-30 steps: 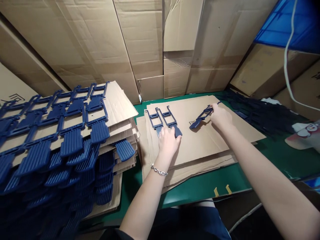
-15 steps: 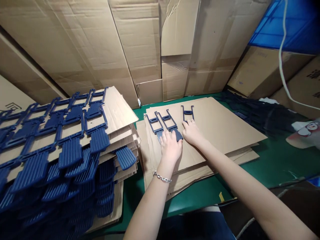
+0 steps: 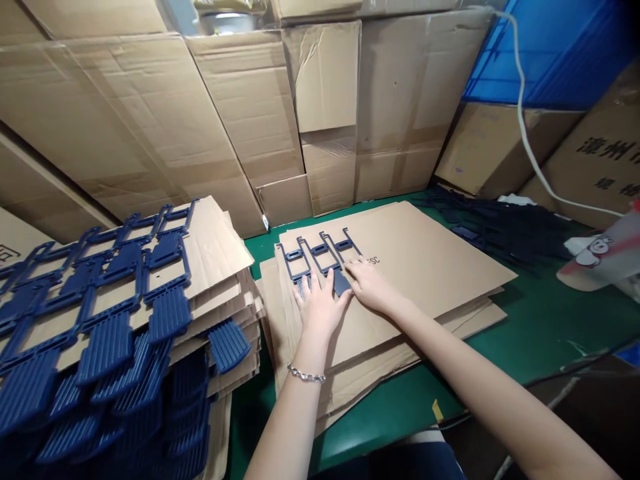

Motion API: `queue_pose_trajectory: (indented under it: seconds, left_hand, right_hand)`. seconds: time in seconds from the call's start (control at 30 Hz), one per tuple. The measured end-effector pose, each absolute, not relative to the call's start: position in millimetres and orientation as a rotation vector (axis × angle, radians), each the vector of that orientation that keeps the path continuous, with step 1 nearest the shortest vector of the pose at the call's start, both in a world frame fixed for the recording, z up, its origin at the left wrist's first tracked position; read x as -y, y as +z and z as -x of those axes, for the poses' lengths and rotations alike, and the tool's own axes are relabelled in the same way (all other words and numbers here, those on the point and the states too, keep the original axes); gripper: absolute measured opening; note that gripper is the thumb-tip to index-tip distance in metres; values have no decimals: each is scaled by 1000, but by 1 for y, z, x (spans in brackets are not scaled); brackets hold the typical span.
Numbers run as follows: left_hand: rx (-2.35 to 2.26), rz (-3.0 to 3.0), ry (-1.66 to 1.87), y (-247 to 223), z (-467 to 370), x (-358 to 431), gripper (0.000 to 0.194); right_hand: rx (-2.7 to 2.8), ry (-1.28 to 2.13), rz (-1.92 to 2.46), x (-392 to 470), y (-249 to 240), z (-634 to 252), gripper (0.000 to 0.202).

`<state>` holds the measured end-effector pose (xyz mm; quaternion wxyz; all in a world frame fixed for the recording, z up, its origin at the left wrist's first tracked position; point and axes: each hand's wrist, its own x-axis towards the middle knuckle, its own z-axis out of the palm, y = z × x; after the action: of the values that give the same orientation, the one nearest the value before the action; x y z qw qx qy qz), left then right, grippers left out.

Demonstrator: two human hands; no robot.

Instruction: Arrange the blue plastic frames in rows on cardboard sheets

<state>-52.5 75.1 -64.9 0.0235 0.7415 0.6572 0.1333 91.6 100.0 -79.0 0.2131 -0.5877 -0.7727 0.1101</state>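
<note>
Three dark blue plastic frames lie side by side on the top cardboard sheet [image 3: 430, 267]: a left frame [image 3: 294, 255], a middle frame [image 3: 319, 251] and a right frame [image 3: 346, 245]. My left hand [image 3: 320, 307], with a chain bracelet on its wrist, rests with fingers spread over the lower ends of the left and middle frames. Beside it, my right hand [image 3: 370, 285] has its fingers bent together on the lower part of the right frame. That part is hidden beneath the fingers.
At the left, a tall stack of cardboard sheets [image 3: 220, 247] carries many blue frames with ribbed flaps overhanging. More dark parts [image 3: 510, 230] lie heaped at the back right of the green table [image 3: 555, 327]. Cardboard boxes [image 3: 400, 87] wall the back.
My right hand has moved left with the right frame, which now sits close against the middle one. Printed letters on the sheet are uncovered. The camera view has shifted.
</note>
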Motion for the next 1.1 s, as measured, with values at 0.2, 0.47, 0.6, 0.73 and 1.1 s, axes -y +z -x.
queue_pose_trajectory:
  seconds: [0.2,0.47,0.6,0.73,1.1]
  left_hand:
    - [-2057,-2268,321,-59,53,-76,60]
    - [-2019,-2250,249,-53,55,-72,61]
    - [-2004,-2242,225,-53,55,-72,62]
    - [-2018,-2259,250,-57,55,-72,60]
    - [-2026,-2289,297,-59,53,-72,59]
  right_hand:
    - [2230,279,1678,-103,-70,-86,55]
    - [2113,395,1867,-110,-70,-83,58]
    - [2057,389,1956,-116,-67,-77,57]
    - [2143,411,1825,-124,-65,-76,54]
    - [2230,370,1729,-117,-69,-84,52]
